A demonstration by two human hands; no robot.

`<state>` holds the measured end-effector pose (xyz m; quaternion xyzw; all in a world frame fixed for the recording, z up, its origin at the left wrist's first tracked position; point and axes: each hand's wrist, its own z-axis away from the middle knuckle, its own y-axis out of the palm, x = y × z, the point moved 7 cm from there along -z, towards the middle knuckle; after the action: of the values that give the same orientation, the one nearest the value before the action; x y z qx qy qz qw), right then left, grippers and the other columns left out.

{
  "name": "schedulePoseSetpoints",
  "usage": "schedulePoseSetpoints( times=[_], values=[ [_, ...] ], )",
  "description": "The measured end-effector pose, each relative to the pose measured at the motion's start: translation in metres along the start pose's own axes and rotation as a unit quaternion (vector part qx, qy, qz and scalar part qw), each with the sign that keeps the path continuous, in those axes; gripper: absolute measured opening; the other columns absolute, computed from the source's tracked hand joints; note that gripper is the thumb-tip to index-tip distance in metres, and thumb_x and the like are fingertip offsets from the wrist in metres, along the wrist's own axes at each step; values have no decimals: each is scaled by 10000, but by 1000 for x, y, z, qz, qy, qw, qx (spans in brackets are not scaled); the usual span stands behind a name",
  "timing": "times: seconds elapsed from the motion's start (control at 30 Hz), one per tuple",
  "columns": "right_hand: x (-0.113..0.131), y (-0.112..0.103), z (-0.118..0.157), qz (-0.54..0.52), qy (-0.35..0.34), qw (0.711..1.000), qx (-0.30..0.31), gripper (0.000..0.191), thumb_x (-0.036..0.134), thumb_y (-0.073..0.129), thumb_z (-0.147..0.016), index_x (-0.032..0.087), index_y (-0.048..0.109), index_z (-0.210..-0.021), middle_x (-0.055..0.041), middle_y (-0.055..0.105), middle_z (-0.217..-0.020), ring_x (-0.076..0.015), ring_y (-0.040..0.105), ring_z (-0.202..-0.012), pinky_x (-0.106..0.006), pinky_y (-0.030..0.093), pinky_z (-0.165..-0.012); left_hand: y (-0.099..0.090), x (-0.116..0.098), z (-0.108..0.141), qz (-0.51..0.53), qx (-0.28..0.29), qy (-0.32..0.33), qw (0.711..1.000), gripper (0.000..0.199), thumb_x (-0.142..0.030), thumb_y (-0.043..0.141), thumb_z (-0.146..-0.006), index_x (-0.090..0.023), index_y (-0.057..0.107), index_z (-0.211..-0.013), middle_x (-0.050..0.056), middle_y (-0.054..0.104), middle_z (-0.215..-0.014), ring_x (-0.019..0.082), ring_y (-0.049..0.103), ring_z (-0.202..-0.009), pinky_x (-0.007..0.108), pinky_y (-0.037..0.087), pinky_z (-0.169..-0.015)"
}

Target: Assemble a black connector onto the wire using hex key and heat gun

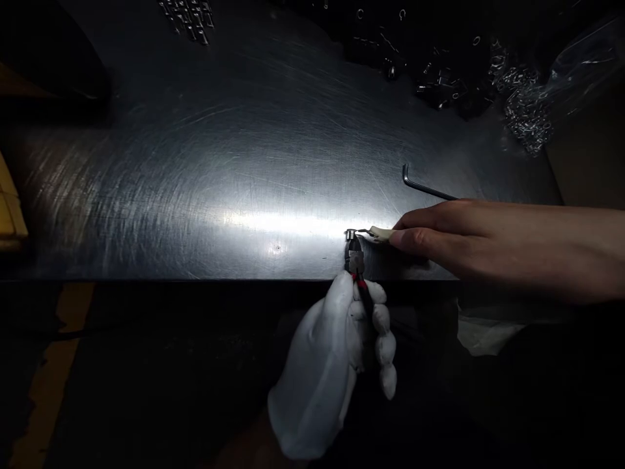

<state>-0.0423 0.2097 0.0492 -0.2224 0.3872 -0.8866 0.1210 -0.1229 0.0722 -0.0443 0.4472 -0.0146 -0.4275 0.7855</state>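
Note:
My left hand (325, 365), in a white glove, is wrapped round the handles of small pliers (357, 262) with red and black grips. At the tip of the jaws sits a small shiny metal piece (350, 234), just above the table's front edge. My right hand (454, 244) is bare and comes in from the right. Its thumb and fingers pinch a small pale-handled tool (382, 234) with a thin pointed tip. That tip points left and reaches the metal piece; whether it touches is too small to tell.
On the scratched metal table (273, 150), a hex key (430, 189) lies behind my right hand. Small metal parts (527, 117) are heaped beside a clear plastic bag (586, 62) at back right. More parts (188, 18) stand grouped at back left. A yellow object (10, 208) is at the left edge.

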Motion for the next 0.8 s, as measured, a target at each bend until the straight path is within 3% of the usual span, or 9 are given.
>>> schedulePoseSetpoints(
  times=[0.13,0.37,0.63,0.8],
  values=[
    [-2,4,0,-6,51,998,39,452,531,437,-1002,220,753,-920,-54,722,-759,-256,690,-747,-403,567,-700,1,0,0,-3,-2,10,1000,177,-349,565,-937,-215,595,-1048,22,554,-836,145,547,-642,248,504,-497],
    [-2,5,-3,-9,10,1000,19,471,576,440,-987,234,756,-916,-52,708,-723,-239,667,-641,-377,546,-598,2,-1,-1,4,-9,1,1000,170,-357,585,-922,-219,601,-1021,16,559,-806,149,559,-622,245,509,-480],
    [-5,4,-3,3,-2,1000,24,490,603,424,-970,238,750,-978,-59,711,-762,-260,668,-706,-403,551,-662,-1,6,-1,48,-10,-5,999,320,-465,453,-978,-216,647,-1032,26,574,-811,146,559,-625,263,508,-492],
    [-3,5,-3,5,3,1000,24,524,611,397,-974,220,746,-973,-68,702,-747,-257,661,-695,-393,543,-643,-1,6,0,45,-21,-17,999,315,-464,488,-967,-200,649,-1025,23,572,-785,133,550,-588,252,500,-476]
  ],
)
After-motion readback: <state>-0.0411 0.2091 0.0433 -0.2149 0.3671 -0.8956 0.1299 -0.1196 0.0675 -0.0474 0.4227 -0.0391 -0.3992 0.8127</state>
